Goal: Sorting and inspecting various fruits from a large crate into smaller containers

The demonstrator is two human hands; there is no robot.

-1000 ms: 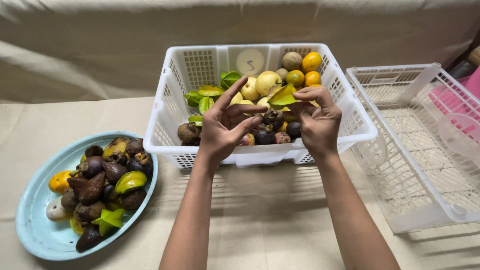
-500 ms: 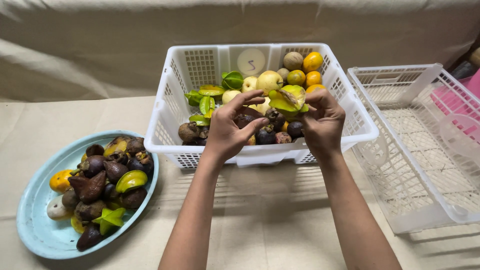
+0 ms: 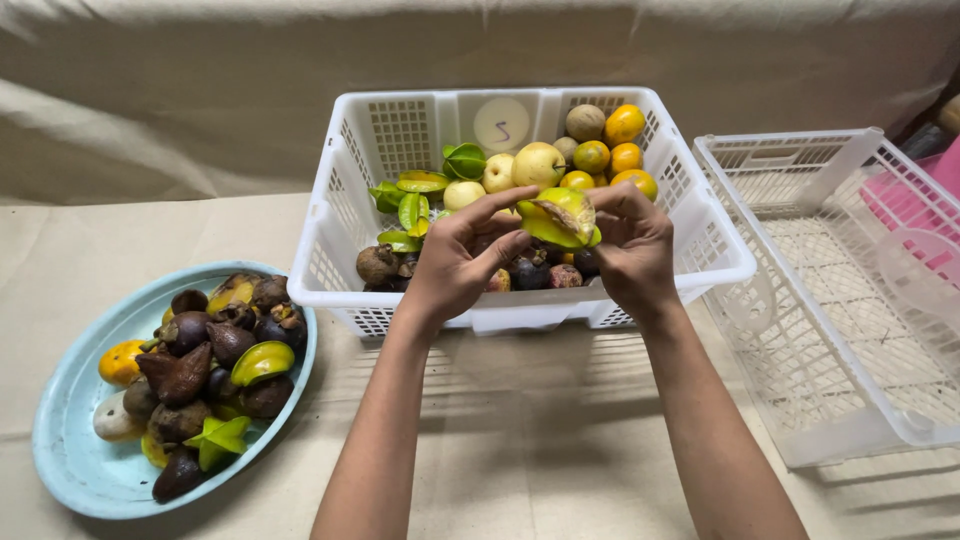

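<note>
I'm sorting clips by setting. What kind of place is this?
Probably a makeshift fruit-sorting table, not a kitchen: beige cloth covers table and backdrop, a white basket holds mixed fruit, a blue plate holds more, and both hands hold a starfruit.

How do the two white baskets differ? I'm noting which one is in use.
The middle basket holds mixed fruit: oranges, pale round fruit, green starfruit and dark fruit; the right basket holds no fruit. The middle basket has a round label on its far wall; the right one shows none. Both hands, left hand and right hand, hold a starfruit over the middle basket. Both are white slotted plastic.
</note>
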